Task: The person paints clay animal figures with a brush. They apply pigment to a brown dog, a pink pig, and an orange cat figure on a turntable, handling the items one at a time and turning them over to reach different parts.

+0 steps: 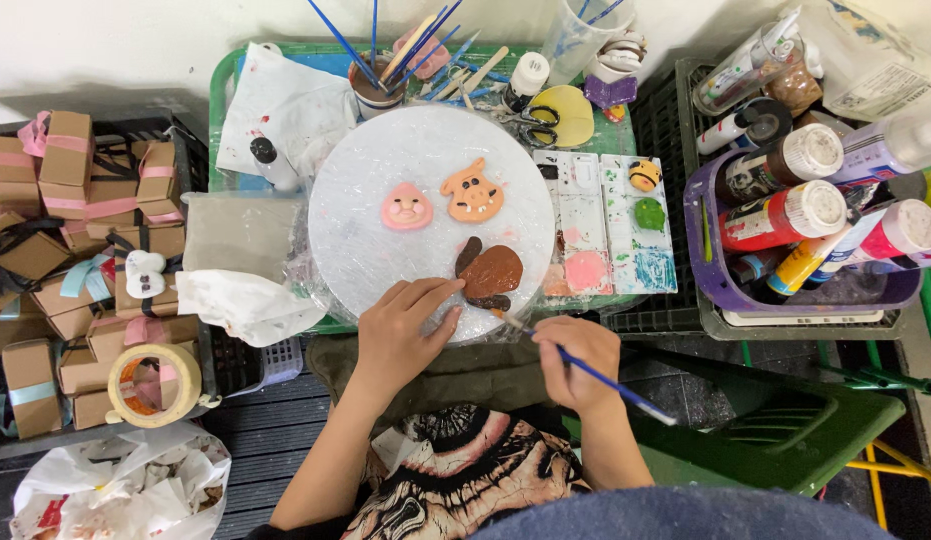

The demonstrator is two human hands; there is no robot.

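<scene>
Holding a blue brush, the right hand sets its tip at the brown figure on the round white board. The left hand lies half-open and empty on the board's near edge, fingertips touching the figure. A pink figure and an orange one sit further back.

- My left hand lies palm down, fingers stretched forward and held close together, the thumb tucked along their side.
- My left forearm runs bare from the lower middle of the view up to that hand, slanting slightly rightward, the wrist straight.
- My right hand is curled into a loose fist, knuckles up, fingers pinched in a writing grip.
- My right forearm rises from below, shorter in view, the wrist bent a little inward.
- Both hands sit close together, near each other but not touching.
</scene>
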